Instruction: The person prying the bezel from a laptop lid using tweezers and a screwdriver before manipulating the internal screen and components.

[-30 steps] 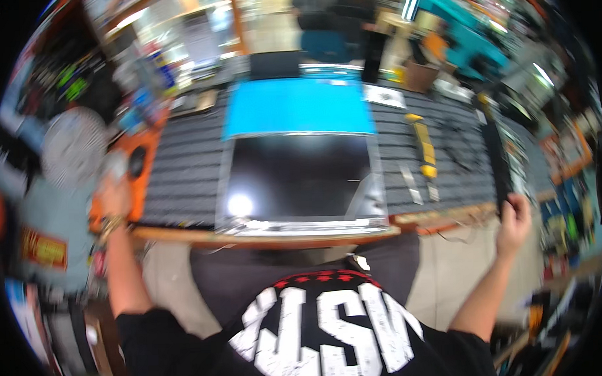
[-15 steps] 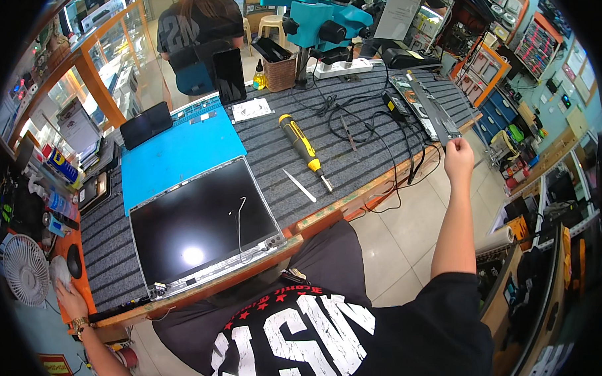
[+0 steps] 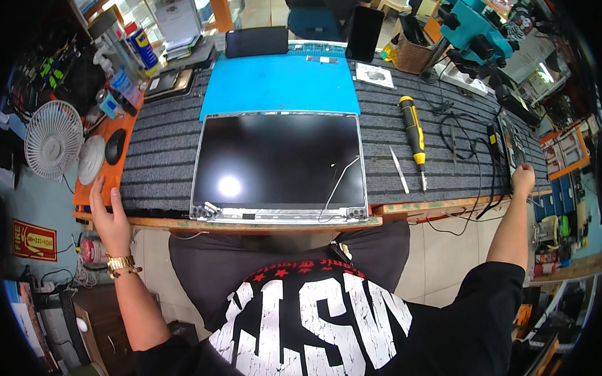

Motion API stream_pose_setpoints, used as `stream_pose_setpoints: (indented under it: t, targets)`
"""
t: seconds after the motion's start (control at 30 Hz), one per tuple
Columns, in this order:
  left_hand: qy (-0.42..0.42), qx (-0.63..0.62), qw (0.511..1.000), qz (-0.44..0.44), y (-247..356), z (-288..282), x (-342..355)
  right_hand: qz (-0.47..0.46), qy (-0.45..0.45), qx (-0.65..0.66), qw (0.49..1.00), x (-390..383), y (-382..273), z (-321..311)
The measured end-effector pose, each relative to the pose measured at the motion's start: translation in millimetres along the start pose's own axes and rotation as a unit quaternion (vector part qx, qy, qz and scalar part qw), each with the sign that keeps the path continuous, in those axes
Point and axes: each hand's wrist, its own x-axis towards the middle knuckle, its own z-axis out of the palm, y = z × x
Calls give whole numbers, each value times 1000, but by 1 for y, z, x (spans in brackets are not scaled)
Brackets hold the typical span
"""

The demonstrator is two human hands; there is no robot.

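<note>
My left hand point(image 3: 111, 218), fingers apart and holding nothing, is at the table's left front edge, just nearer than a small white fan point(image 3: 52, 138) and a black computer mouse point(image 3: 115, 146). Far to the right, my right hand point(image 3: 523, 179) is closed on the near end of a long dark strip point(image 3: 517, 155), which lies along an opened laptop base point(image 3: 509, 135). In front of me a detached laptop screen point(image 3: 277, 162) lies face up, a thin pale cable point(image 3: 340, 180) loose across its lower right.
Beyond the screen is a blue work mat point(image 3: 277, 83). A yellow-black screwdriver point(image 3: 412, 134) and pointed tweezers point(image 3: 399, 171) lie to its right. Black cables point(image 3: 468, 139) tangle near the laptop base. A teal microscope point(image 3: 474, 33) stands at the back right; spray cans point(image 3: 141, 48) at the back left.
The view has swung left, bringing the screen to the middle. My left hand has drawn back a little from the fan's base; my right hand still grips the strip.
</note>
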Motion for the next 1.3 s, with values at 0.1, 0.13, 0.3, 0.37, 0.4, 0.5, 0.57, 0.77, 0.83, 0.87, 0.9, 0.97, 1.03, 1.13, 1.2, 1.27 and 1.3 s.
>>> stream_pose_setpoints:
  t: [0.1, 0.13, 0.3, 0.37, 0.4, 0.5, 0.57, 0.77, 0.83, 0.87, 0.9, 0.97, 1.03, 1.13, 1.2, 1.27, 1.3]
  targets:
    - [-6, -153, 988, 1, 36, -3, -32, -30, -3, 20, 999, 10, 5, -15]
    - [-29, -273, 961, -18, 50, -7, -42, -26, -8, 15, 1000, 2, -2, -17]
    - [-332, -498, 796, -87, 174, -16, -85, -120, 84, 174, 974, -95, -117, -72]
    - [-436, -523, 714, -159, 197, 6, -100, -134, -9, 409, 903, -164, -160, -104]
    - [-480, -522, 675, -204, 207, 15, -106, -142, -65, 492, 856, -202, -177, -117]
    - [-516, -549, 587, -297, 232, 40, -117, -273, -208, 527, 778, -329, -228, -167]
    - [-527, -542, 587, -290, 244, 50, -118, -408, -266, 446, 751, -375, -268, -198]
    - [-541, -518, 598, -285, 252, 52, -115, -456, -277, 424, 732, -424, -304, -198]
    - [-535, -515, 605, -288, 249, 50, -119, -468, -276, 437, 717, -429, -303, -198]
    - [-536, -513, 604, -291, 246, 51, -122, -485, -278, 450, 697, -432, -303, -203]
    - [-535, -537, 581, -295, 240, 53, -127, -496, -285, 461, 678, -438, -301, -208]
    - [-529, -579, 537, -311, 229, 57, -137, -492, -301, 484, 659, -453, -296, -213]
    - [-517, -583, 545, -309, 231, 54, -142, -499, -314, 511, 625, -465, -293, -214]
    - [-499, -602, 540, -313, 228, 54, -148, -460, -309, 552, 624, -478, -288, -214]
    - [-496, -638, 498, -314, 222, 55, -148, -448, -313, 557, 625, -479, -285, -211]
    - [-502, -636, 497, -311, 219, 56, -150, -435, -311, 576, 619, -480, -281, -207]
    - [-500, -641, 492, -310, 218, 57, -151, -433, -312, 575, 620, -480, -278, -206]
